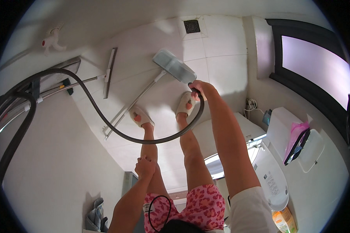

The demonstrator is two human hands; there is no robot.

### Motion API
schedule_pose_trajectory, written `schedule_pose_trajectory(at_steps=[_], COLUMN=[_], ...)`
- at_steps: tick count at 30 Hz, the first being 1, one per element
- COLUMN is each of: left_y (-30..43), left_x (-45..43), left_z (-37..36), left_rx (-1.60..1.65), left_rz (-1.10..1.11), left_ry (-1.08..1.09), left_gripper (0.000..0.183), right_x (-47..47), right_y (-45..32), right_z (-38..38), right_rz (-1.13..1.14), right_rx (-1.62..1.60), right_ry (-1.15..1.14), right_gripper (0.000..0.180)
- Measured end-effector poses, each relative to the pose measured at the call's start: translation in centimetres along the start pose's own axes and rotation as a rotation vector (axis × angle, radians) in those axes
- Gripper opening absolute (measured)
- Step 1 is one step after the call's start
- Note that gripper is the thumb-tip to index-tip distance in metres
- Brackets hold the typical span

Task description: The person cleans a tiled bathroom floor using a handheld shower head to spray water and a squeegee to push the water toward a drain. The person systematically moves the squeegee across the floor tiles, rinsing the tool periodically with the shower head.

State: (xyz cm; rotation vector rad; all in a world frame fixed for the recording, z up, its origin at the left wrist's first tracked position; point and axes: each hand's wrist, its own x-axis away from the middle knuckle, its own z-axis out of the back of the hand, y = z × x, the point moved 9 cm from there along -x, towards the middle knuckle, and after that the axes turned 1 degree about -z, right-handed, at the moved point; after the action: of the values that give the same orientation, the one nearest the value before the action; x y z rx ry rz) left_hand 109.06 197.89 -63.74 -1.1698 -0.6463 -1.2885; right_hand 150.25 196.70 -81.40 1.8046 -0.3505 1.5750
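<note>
My right hand (pixel 201 89) grips the dark end of a grey flexible hose (pixel 145 141), which loops across in front of my legs to the left wall. Just beyond that fist is a grey, partly see-through oblong head (pixel 175 66) with a toothed edge. I cannot tell whether the hose end joins this head or only overlaps it. A thin metal pole (pixel 140 97) meets its toothed side and slants down to the left. My left hand (pixel 145 167) is curled into a fist in front of my left shin, with nothing visible in it.
A squeegee (pixel 108 74) leans out on the left, near a wall-mounted valve (pixel 54 42). A floor drain (pixel 192 26) lies at the far wall. On the right are a toilet with its lid (pixel 269 177) raised, a bin with a pink bag (pixel 297 134) and a coiled cable (pixel 251 104).
</note>
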Motion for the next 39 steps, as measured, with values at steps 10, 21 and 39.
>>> schedule_pose_trajectory(at_steps=[10, 21, 39], left_y=[-0.2, -0.2, 0.6], left_x=[-0.9, -0.7, -0.8], left_z=[-0.1, 2.0, 3.5], left_rx=[-0.053, -0.021, -0.043], left_rz=[0.034, 0.020, -0.010], left_ry=[-0.022, -0.053, -0.022], left_gripper=[0.043, 0.043, 0.039], right_x=[1.0, 1.4, 1.5], right_y=[-0.8, -4.0, -0.9], right_z=[-3.4, -8.7, -7.9], right_rz=[-0.111, 0.066, 0.247], right_rx=[0.014, 0.021, -0.173], right_ry=[-0.130, -0.225, -0.172], right_gripper=[0.033, 0.027, 0.036])
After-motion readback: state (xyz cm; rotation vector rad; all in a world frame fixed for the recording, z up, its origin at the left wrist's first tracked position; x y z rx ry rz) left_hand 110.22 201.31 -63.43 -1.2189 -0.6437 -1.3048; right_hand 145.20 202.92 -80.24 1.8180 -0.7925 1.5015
